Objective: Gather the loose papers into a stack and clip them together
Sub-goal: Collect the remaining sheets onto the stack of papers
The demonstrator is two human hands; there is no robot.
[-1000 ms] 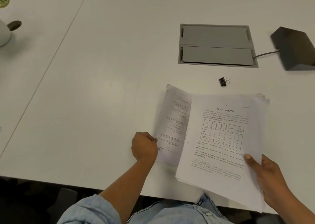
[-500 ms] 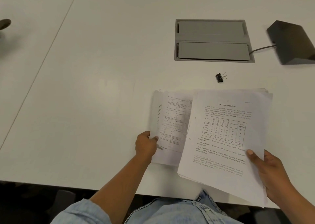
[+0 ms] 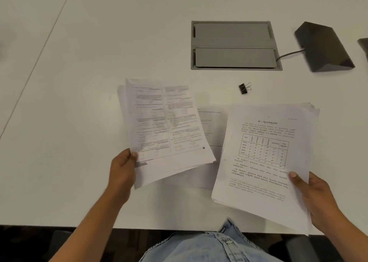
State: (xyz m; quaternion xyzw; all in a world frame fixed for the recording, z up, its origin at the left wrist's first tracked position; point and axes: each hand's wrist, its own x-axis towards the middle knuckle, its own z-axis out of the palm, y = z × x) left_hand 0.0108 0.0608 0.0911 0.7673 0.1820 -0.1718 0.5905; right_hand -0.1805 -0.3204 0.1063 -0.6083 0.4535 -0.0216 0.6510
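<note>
Matt white table (image 3: pixel 79 122), paper sheets (image 3: pixel 264 152)

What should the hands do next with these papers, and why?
Probably lay the papers in the left hand onto the pile in the right hand: they are held apart. One sheet lies flat between them; the clip is untouched.

White bench (image 3: pixel 99 62) under soft, even light.
A grey two-lidded hatch (image 3: pixel 235 44) sits flush in its top; beside it stands a dark wedge-shaped box (image 3: pixel 322 46), its cable (image 3: pixel 288 53) running to the hatch.
</note>
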